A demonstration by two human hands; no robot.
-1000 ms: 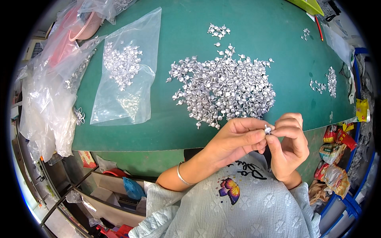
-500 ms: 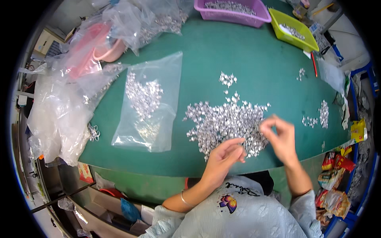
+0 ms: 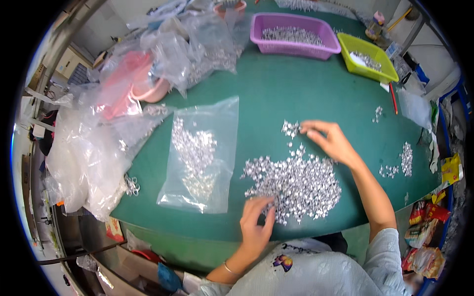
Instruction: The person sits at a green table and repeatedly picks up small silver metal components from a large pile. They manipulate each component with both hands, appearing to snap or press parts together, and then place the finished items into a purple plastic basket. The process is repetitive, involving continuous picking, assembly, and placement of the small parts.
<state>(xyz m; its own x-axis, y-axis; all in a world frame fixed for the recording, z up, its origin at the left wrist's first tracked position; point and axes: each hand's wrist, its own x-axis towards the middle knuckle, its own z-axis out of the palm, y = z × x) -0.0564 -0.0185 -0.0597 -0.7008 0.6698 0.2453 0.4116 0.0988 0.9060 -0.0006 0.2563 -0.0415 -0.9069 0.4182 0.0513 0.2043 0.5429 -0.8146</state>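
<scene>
A broad pile of small shiny silver metal pieces (image 3: 296, 187) lies on the green table in front of me; their exact kind is too small to tell. My right hand (image 3: 332, 140) reaches over the pile's far side, its fingertips at the right edge of a small separate cluster of metal pieces (image 3: 290, 129). The fingers are loosely curved, with no piece visible between them. At the near left edge of the pile rests my left hand (image 3: 255, 226), thumb and fingers apart, fingertips touching the outer pieces.
Left of the pile lies a clear plastic bag (image 3: 223, 148) with silver pieces inside. Crumpled plastic bags (image 3: 81, 163) cover the table's left side. A purple basket (image 3: 291, 50) and a green basket (image 3: 368, 71) stand at the back. Smaller clusters (image 3: 406, 159) lie at right, near a red pen (image 3: 393, 98).
My right hand has moved from the pile's right edge up and left to the small cluster. My left hand has shifted left, its fingers spreading. The whole view has moved slightly.
</scene>
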